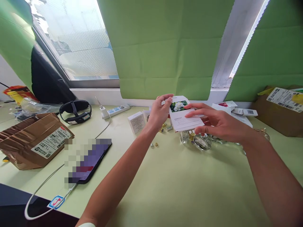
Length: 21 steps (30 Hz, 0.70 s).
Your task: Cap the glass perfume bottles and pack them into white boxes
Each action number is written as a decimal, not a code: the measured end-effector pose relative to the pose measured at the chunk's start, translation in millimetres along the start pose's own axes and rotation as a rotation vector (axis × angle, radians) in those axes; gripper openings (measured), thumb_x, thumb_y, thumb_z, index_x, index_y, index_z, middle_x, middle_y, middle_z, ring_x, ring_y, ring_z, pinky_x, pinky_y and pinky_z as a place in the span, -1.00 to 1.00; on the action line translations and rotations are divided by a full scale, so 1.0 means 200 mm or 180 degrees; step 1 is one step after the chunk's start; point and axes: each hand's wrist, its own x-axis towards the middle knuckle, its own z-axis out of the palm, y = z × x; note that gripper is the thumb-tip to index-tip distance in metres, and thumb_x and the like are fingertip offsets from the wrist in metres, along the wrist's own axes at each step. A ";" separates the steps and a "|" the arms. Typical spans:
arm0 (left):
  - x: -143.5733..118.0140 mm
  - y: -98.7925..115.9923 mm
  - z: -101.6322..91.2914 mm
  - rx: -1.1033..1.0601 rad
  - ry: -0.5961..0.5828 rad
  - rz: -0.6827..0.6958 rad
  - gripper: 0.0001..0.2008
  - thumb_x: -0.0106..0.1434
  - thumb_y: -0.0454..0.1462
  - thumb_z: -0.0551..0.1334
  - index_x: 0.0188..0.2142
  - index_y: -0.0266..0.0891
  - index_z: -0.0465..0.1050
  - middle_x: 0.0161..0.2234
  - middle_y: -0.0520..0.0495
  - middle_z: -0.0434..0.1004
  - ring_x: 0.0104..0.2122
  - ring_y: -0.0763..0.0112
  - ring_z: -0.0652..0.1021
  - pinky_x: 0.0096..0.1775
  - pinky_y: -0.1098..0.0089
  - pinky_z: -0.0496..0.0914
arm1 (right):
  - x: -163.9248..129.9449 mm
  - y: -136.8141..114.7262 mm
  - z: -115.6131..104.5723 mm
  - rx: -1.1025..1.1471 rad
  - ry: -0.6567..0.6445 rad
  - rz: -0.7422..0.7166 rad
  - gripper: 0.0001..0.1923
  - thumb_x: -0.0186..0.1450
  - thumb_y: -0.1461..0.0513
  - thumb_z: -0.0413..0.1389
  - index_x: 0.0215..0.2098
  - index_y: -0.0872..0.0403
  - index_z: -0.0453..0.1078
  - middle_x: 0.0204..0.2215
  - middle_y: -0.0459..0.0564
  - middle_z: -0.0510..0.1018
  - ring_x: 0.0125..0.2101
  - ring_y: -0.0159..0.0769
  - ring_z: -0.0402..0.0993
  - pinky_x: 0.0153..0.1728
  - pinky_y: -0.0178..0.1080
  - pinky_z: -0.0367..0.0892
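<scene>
Both hands on one thing: a white flat carton (187, 124) with a flower picture, just right of center frame. Left hand (159, 110) grips its upper left edge, thumb at the front. Right hand (214, 121) partly curled, fingertips over the front, thumb by the lower right corner; can't tell whether it actually clamps. Step in hand looks like handling or turning the carton. Next move probably calls for a light, steady hold so the thin board doesn't bend, and care over the glass bottles (202, 142) lying just below it in frame.

Surface: pale green tabletop (177, 186); small gold cap (156, 144) left of the bottles, white box (136, 123) standing left of the left hand. Mid left: power strip (118, 110), black headband device (75, 112), phone (98, 159) partly pixelated, on a white cable. Torn cardboard box (26, 138) at left edge, brown box (265, 110) at right edge.

Room: green blind (165, 47) across top center, bright window (75, 41) upper left.
</scene>
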 end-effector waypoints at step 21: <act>-0.01 0.01 0.01 -0.0117 -0.0020 0.0351 -0.77 0.39 -0.21 0.18 0.02 -0.05 0.44 0.01 -0.05 0.41 -0.31 0.51 0.52 -0.35 0.51 0.41 | 0.04 0.01 0.06 -0.0287 0.0247 -0.0273 -0.60 0.33 0.03 0.19 0.13 -0.33 0.38 0.35 -0.16 0.14 -0.11 -0.19 0.52 -0.26 -0.10 0.59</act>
